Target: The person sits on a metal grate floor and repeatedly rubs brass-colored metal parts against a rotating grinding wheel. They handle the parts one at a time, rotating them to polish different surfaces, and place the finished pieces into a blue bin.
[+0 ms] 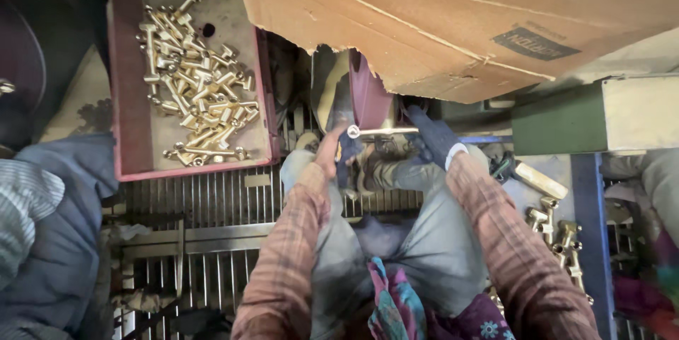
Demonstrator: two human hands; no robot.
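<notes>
Both hands hold one long brass fitting crosswise above the knees.

The left hand [332, 150] pinches the ringed end of the brass fitting [380, 131] with closed fingers; the right hand [433, 138], in a dark glove, grips the other end. A maroon wheel [369, 96] sits just behind it, under a cardboard box [453, 15]. A red crate [124, 85] of brass fittings [194, 82] lies to the left on a metal grate [212, 206].
</notes>
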